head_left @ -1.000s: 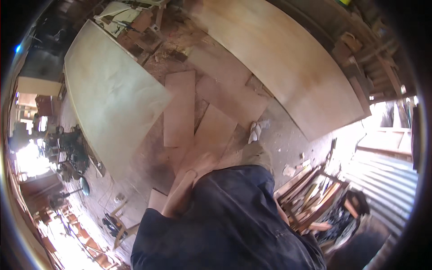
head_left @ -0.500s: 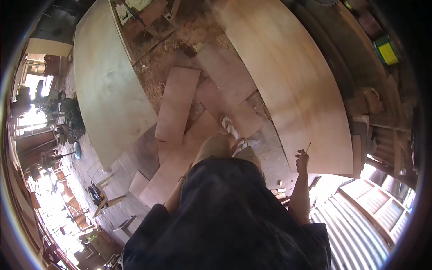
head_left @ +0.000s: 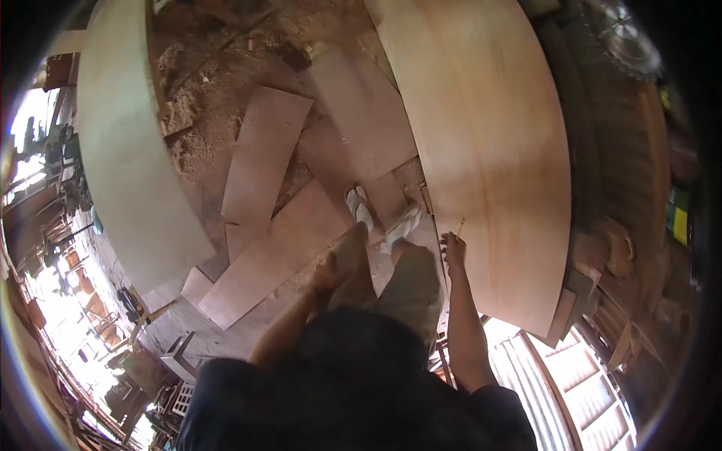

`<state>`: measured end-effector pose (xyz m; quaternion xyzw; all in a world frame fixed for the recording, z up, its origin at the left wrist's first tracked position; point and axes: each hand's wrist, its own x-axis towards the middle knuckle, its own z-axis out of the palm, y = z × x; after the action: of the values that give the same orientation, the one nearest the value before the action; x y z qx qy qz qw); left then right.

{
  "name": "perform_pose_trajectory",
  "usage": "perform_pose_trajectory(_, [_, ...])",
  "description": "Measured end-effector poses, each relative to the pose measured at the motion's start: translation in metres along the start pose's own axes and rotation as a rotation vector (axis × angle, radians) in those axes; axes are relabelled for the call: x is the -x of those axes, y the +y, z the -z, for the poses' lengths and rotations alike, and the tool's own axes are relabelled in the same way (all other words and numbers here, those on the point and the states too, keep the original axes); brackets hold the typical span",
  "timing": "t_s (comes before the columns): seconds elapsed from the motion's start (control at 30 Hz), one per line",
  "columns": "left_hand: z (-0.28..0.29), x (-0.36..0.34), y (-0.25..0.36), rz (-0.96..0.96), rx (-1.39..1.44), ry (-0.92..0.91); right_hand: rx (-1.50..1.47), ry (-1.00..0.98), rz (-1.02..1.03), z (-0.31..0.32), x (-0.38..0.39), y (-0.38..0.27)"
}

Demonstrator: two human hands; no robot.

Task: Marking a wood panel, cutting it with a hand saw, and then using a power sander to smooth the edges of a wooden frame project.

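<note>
- Right hand: fingers closed on thin yellowish stick, which tips upward, over left edge of large tan sheet; stick-to-sheet contact unclear.
- Left hand: beside left thigh, can't tell if fingers are apart or together.
- Brown panels: overlapping on floor around feet.
- Pale sheet: far left.
- Toothed round blade: upper right.
</note>
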<state>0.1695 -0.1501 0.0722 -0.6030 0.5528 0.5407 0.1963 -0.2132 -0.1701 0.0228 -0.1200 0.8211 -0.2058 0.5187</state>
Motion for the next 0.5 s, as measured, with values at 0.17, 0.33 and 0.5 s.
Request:
perform_pose_trajectory(0.17, [-0.024, 0.002, 0.041, 0.288, 0.088, 0.101, 0.173, -0.163, 0.091, -0.111, -0.190, 0.030])
perform_pose_trajectory(0.33, [-0.043, -0.008, 0.062, 0.511, 0.071, 0.096, 0.268, -0.413, -0.233, -0.223, -0.325, 0.046])
perform_pose_trajectory(0.5, [-0.037, -0.008, 0.065, 0.581, 0.253, 0.241, -0.183, -0.098, -0.399, -0.315, -0.406, 0.070])
